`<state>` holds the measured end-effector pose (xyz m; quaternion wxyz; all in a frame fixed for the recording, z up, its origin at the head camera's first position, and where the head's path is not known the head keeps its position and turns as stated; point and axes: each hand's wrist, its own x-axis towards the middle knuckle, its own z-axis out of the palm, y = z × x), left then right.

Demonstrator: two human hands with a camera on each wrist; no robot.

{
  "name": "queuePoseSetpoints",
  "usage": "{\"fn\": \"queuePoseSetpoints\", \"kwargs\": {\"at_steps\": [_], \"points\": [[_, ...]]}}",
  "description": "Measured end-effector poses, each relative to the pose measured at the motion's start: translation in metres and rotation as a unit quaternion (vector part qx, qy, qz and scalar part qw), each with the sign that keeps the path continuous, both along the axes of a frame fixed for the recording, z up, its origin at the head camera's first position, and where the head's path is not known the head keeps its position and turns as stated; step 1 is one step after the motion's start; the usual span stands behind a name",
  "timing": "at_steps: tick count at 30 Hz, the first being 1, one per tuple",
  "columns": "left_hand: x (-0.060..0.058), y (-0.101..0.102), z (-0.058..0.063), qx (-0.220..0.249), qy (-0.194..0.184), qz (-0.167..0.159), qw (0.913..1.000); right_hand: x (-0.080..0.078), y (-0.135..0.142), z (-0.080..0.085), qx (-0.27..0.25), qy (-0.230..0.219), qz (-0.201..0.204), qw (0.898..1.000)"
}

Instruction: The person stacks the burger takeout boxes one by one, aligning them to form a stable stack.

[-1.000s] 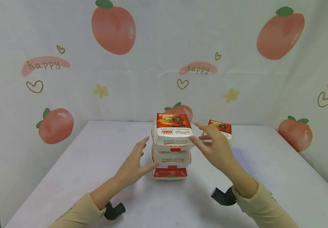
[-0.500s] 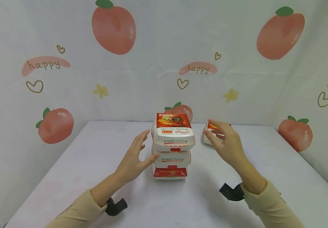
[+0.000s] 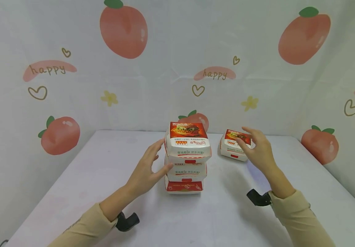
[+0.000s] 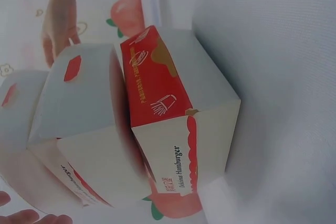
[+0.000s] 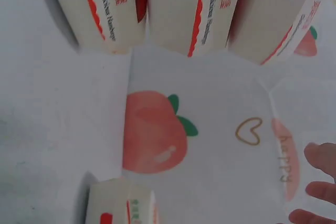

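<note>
On the white table (image 3: 103, 178) stands a stack of three red-and-white cardboard burger boxes (image 3: 186, 157). The left hand (image 3: 145, 171) touches its side with straight fingers. The right hand (image 3: 257, 151), fingers spread, hovers over a single red-and-white burger box (image 3: 233, 148).

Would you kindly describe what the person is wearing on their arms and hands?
Both arms wear long beige sleeves ending just short of the wrists. The left hand and right hand are bare, with no gloves. A black hook-shaped mount hangs under the left wrist, and a similar black mount under the right.
</note>
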<state>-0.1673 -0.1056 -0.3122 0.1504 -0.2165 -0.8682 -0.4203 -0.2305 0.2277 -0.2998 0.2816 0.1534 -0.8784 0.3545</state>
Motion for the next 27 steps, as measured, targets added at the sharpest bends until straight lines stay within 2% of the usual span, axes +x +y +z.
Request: {"fn": "queuePoseSetpoints", "kwargs": {"at_steps": [13,21,27], "points": [[-0.002,0.002,0.000,0.001,0.009,0.002,1.0000,-0.025,0.040,-0.033,0.012,-0.100,-0.057,0.993],[-0.003,0.002,0.000,0.005,0.012,0.001,0.9999,-0.038,0.054,-0.053,0.013,-0.194,-0.058,0.979],[-0.005,0.003,-0.001,0.010,0.012,0.003,0.9999,-0.044,0.054,-0.060,0.018,-0.235,-0.058,0.970]]}}
